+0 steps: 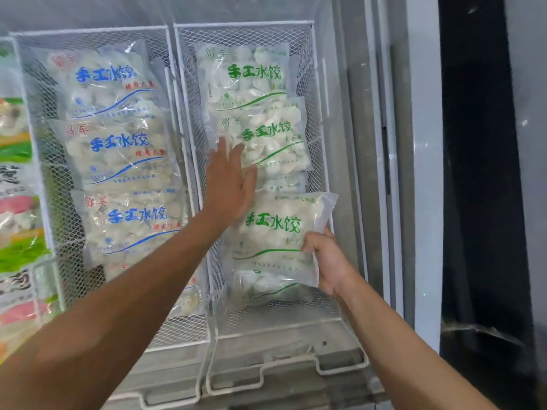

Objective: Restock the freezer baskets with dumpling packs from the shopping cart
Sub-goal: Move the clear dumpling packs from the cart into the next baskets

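Observation:
Two white wire baskets lie in the freezer. In the right basket (316, 84) are several clear dumpling packs with green lettering. My right hand (328, 261) grips the right edge of the nearest green-lettered pack (275, 241), held over another pack at the basket's near end. With flat, straight fingers, my left hand (231, 182) presses on the middle green-lettered pack (272, 137). The left basket (41, 113) holds three visible packs with blue lettering (118, 149). No shopping cart is in view.
At the far left edge are other frozen packs in green, yellow and pink wrapping (14, 202). The freezer's grey frame and sliding rail (384, 173) run down the right of the baskets. Beyond it is a dark gap (479, 173). Basket handles (266, 377) jut out toward me.

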